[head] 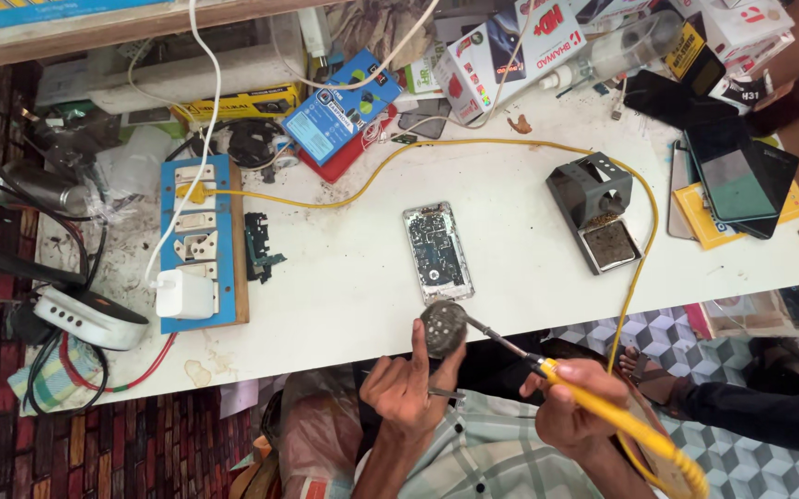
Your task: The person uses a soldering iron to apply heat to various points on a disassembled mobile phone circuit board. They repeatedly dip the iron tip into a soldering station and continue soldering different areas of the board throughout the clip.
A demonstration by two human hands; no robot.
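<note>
A person sits at the near edge of a white desk (510, 185), seen from above. The left hand (406, 386) pinches a small round grey disc (443, 328) between fingertips and thumb, lifted upright above the desk's near edge, apparently so its face meets the tool; thin metal tweezers (446, 395) are tucked in the same hand. The right hand (573, 404) is closed around the yellow handle of a soldering iron (547, 368), held like a pen, its metal tip touching the disc's right side. The iron's yellow cable (644, 240) loops away across the desk to a blue power strip (201, 242) at the left. Just beyond the disc lies an opened phone (436, 252) with its circuit board exposed, flat and within easy reach. To the right stands a grey soldering iron stand (598, 212), unoccupied. Boxes, phones and cables crowd the far edge.
</note>
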